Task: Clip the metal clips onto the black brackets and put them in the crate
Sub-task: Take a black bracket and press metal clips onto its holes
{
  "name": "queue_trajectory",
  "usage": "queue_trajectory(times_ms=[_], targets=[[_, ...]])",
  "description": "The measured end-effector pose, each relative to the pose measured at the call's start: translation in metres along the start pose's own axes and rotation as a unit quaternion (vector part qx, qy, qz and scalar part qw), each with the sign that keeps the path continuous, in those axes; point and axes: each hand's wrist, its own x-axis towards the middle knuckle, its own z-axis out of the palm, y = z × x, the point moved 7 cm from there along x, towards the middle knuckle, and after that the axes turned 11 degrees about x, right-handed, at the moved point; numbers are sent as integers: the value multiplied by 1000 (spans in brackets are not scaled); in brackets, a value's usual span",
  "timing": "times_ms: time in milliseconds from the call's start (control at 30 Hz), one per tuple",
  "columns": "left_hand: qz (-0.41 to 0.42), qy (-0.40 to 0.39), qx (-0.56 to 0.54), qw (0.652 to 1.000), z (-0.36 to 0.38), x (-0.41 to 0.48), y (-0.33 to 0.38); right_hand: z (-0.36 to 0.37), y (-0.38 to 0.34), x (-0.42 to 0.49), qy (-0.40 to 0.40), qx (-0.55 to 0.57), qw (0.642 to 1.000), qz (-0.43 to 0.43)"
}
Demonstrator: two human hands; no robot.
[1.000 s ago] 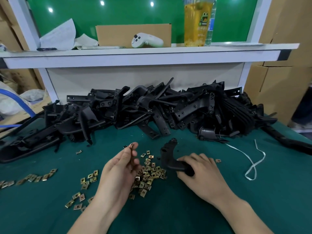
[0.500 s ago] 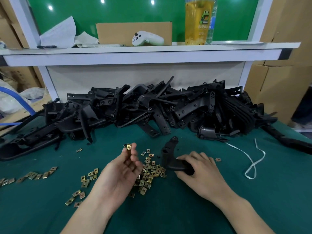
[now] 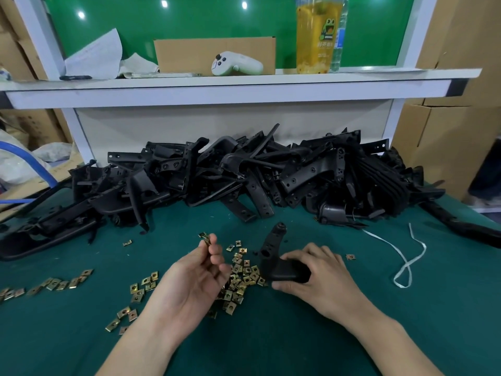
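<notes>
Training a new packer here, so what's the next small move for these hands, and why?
Probably bring the left hand across to press its small brass metal clip onto the upright end of the curved black plastic bracket. The right hand already steadies that bracket on the green mat, clip and bracket apart.

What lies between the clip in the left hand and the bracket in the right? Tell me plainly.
Nothing visible blocks it. The left hand pinches a metal clip at its fingertips, raised above the table. The black bracket, gripped by the right hand, stands to its right. Only open air and the loose clip pile below lie between.
</notes>
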Motion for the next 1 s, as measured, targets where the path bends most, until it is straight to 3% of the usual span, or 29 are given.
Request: queue_trajectory(times_ms=[167,400,567,800,1000], targets=[[78,-18,97,992,5,-6,11,0,-1,0,-16,21,1000,-1],[167,-3,246,955,17,-16,15,2,0,0,-28,37,999,-7],[184,9,300,936,17,-18,16,2,-1,0,-29,42,999,-11],[202,50,509,835,23,-23,8,5,-5,-4,-48,31,998,-24],[195,47,521,830,27,-22,-1,9,-4,-3,-65,21,997,-22]])
